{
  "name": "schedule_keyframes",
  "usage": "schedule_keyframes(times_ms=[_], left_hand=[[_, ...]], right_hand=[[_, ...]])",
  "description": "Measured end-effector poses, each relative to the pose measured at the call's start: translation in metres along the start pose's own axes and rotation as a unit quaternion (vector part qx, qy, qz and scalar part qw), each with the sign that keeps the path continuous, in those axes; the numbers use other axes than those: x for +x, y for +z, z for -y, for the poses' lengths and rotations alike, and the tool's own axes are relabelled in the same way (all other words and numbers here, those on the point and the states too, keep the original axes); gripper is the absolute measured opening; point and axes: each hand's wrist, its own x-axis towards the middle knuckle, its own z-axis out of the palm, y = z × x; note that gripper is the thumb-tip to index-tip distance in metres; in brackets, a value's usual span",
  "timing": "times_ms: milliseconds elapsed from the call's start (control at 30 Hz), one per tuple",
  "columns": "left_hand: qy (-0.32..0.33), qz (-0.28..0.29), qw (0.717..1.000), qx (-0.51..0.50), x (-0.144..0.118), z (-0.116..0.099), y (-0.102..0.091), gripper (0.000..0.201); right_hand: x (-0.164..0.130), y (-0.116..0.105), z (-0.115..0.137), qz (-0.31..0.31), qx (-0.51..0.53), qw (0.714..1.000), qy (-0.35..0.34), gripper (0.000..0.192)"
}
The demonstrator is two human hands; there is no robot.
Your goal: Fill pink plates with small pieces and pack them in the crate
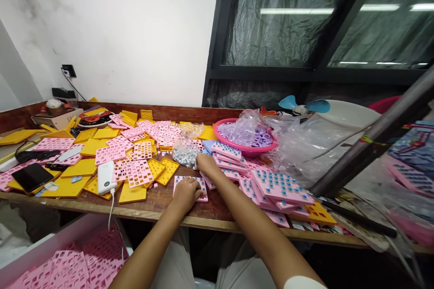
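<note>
On the table edge before me lies a pink board (202,186) dotted with small blue pieces. My left hand (186,193) rests over its left and middle part, palm down, fingers apart on the surface. Just beyond it sits a clear plastic bag (186,154) full of small white and blue pieces. My right hand (205,165) is at the bag's right side, fingers bent together with their tips hidden. To the right of my right forearm, several pink boards (278,185) with blue pieces are stacked unevenly.
Yellow trays (133,193) and pink grids (139,172) cover the left side. A white power bank (106,177) and a black phone (32,177) lie among them. A pink basket (275,146) holds purple pieces. A slanted pole (369,133) crosses at right. Below left is a bin (44,244) of pink grids.
</note>
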Motion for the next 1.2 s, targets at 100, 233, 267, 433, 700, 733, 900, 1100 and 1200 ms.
schedule_keyframes(times_ms=[100, 233, 267, 433, 700, 733, 900, 1100, 1200], left_hand=[[-0.003, 0.005, 1.000, 0.006, 0.001, 0.000, 0.000, 0.018], [0.010, 0.013, 1.000, -0.015, -0.001, 0.001, -0.005, 0.017], [0.015, 0.014, 1.000, -0.021, -0.002, 0.001, -0.007, 0.018], [0.036, 0.025, 0.999, 0.021, -0.003, -0.001, -0.010, 0.019], [0.042, 0.061, 0.997, -0.002, -0.004, -0.001, -0.025, 0.017], [0.048, 0.055, 0.997, -0.014, -0.008, 0.001, -0.029, 0.018], [0.065, 0.034, 0.997, 0.022, -0.035, 0.012, -0.042, 0.060], [0.065, 0.107, 0.989, 0.075, -0.040, 0.020, -0.036, 0.080], [0.090, 0.098, 0.988, 0.081, -0.024, 0.019, -0.034, 0.083]], right_hand=[[-0.004, 0.004, 0.001, -0.002, -0.001, 1.000, -0.006, 0.037], [-0.007, 0.004, 0.001, -0.008, 0.019, 0.999, -0.029, 0.030], [-0.009, 0.002, 0.000, -0.012, 0.030, 0.999, -0.040, 0.023], [-0.036, -0.008, -0.015, -0.068, 0.112, 0.986, -0.106, 0.017], [-0.136, 0.033, -0.031, -0.186, 0.451, 0.869, -0.084, 0.033], [-0.145, 0.040, -0.029, -0.176, 0.460, 0.867, -0.081, 0.031], [-0.156, 0.056, -0.022, -0.143, 0.468, 0.870, -0.067, 0.024], [-0.147, 0.060, -0.022, -0.151, 0.427, 0.885, -0.104, 0.013], [-0.147, 0.062, -0.023, -0.156, 0.424, 0.886, -0.106, 0.012]])
